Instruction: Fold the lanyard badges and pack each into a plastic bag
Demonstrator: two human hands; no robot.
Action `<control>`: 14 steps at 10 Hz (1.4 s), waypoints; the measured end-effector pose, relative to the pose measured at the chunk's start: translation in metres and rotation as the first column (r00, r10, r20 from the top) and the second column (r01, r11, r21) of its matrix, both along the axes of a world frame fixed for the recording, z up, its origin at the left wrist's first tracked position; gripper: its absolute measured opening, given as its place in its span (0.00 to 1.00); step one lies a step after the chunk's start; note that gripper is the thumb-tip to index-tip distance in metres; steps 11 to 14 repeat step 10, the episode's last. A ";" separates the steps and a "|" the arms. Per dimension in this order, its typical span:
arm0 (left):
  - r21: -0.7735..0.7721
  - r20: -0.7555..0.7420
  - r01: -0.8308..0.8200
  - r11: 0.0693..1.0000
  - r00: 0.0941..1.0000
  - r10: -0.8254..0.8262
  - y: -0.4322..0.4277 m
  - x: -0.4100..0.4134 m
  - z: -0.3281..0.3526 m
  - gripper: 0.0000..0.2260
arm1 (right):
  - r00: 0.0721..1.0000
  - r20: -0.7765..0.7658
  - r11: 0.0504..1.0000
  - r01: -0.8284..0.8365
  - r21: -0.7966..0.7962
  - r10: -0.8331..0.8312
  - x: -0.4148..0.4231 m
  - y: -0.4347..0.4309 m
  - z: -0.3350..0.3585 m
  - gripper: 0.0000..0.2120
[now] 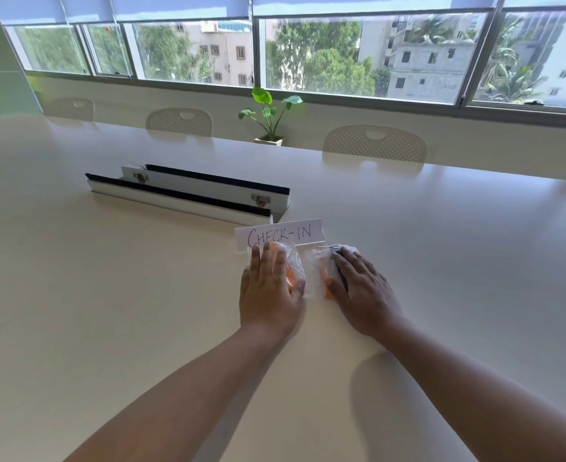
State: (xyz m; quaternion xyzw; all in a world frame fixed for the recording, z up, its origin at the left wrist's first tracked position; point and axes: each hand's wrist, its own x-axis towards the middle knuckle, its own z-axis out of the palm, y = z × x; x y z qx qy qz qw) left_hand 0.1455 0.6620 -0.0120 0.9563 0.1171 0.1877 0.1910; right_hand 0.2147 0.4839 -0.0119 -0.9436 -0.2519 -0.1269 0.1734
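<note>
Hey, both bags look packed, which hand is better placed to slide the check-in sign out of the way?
Left, probably. The left hand lies flat on its bag with fingers reaching the lower edge of the CHECK-IN sign; the right hand rests on the other bag, short of the sign.

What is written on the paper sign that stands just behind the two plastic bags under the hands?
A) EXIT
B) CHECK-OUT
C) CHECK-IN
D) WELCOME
C: the handwritten capitals on the white paper sign read CHECK-IN.
</note>
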 end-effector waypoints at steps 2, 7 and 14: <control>-0.013 -0.114 0.048 0.999 0.992 -0.050 0.005 0.009 -0.006 0.30 | 0.993 -0.117 0.999 -0.026 -0.022 0.023 0.013 -0.001 -0.008 0.38; -0.059 -0.104 0.063 0.996 0.992 -0.069 0.006 0.005 -0.005 0.30 | 0.993 -0.113 1.000 -0.023 0.008 0.023 0.015 -0.001 -0.011 0.41; 0.045 0.066 0.104 0.994 0.992 -0.107 0.001 -0.005 -0.004 0.31 | 1.000 0.009 0.998 0.007 0.069 -0.008 -0.012 -0.011 -0.001 0.38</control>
